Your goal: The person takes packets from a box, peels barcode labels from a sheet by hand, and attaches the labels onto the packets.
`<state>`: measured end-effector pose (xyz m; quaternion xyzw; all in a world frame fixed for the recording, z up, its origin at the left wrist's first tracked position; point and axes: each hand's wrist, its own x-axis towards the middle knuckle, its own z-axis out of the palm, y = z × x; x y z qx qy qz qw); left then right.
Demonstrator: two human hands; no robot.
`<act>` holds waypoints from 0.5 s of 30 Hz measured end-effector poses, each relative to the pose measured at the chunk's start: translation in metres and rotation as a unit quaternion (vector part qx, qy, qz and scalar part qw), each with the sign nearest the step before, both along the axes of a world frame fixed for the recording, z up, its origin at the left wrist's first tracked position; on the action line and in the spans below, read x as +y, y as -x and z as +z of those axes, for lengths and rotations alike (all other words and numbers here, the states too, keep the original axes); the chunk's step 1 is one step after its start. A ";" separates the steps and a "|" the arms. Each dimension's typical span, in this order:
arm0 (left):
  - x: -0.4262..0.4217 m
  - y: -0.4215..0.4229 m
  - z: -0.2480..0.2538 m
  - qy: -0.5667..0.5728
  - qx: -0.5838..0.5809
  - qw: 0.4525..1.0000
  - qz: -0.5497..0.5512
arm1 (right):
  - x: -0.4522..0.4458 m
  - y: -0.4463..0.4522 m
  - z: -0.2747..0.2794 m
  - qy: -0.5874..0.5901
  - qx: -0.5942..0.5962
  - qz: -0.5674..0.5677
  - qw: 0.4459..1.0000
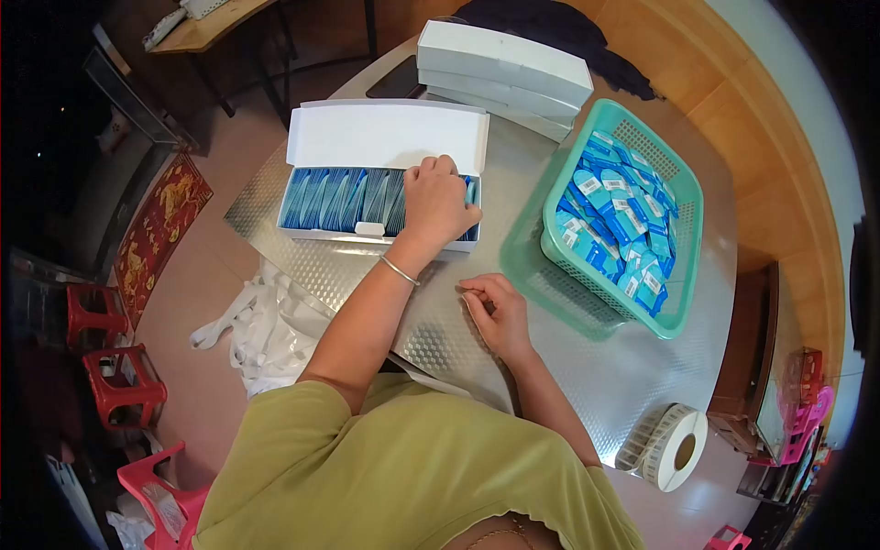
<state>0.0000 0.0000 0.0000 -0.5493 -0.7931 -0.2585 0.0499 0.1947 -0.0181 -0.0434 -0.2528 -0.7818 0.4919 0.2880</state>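
My left hand [434, 203], with a bangle on its wrist, reaches into the right part of an open white box [316, 236]. Its fingers are curled down over a tight row of thin blue packets [344, 197], closed on some of them; the fingertips are partly hidden. The box lid [390, 133] stands raised behind the row. My right hand [498, 316] hovers or rests near the metal tabletop in front of the box, loosely bent, thumb and fingers apart, with nothing visible in it.
On the right is a green basket [550, 225] heaped with blue packets bearing white labels. White boxes [504, 69] are stacked behind, beside a dark phone-like slab [396, 79]. A label roll [676, 449] stands near the table's right edge. White plastic bags [266, 325] hang at the left.
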 end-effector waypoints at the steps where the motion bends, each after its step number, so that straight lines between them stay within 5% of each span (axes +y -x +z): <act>1: -0.001 0.002 0.000 -0.020 -0.004 1.000 0.001 | 0.000 0.002 0.001 -0.014 0.005 0.002 1.000; 8: -0.013 0.007 0.017 -0.080 -0.141 0.987 -0.003 | 0.001 -0.003 -0.004 -0.013 0.019 0.008 1.000; 15: -0.044 -0.016 0.035 -0.246 -0.389 0.872 -0.165 | 0.001 -0.008 0.021 0.292 0.239 0.038 0.925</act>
